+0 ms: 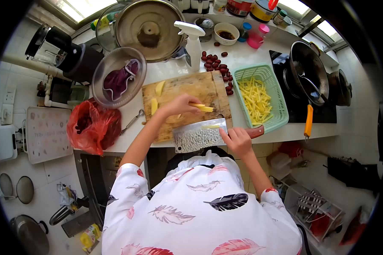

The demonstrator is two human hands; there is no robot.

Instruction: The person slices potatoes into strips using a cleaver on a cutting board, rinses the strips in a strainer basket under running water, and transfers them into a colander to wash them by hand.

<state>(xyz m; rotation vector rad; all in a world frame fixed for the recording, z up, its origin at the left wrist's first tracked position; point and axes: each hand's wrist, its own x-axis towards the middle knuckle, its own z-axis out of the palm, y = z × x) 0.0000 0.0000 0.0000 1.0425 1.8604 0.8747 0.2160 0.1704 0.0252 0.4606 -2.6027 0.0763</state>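
Potato pieces [205, 108], pale yellow, straight-edged, above scarred wooden board [187, 89], gripped in left hand [182, 105]; fingertips partly hidden. Right hand [238, 141], apart from left, clamped where handle meets blade of cleaver [195, 138]: hammered steel, red-brown handle, thin potato strip [210, 126] on face. Beyond, on worktop [161, 70], mesh plastic basket [281, 106] of potato sticks [253, 97]. Red bag's [95, 127] contents hard to make out.

Right hand [239, 142] hides part of cleaver handle [256, 131]

Shiny dimpled metal cleaver [195, 138], smooth wooden handle [255, 132], matt wooden board [191, 87].
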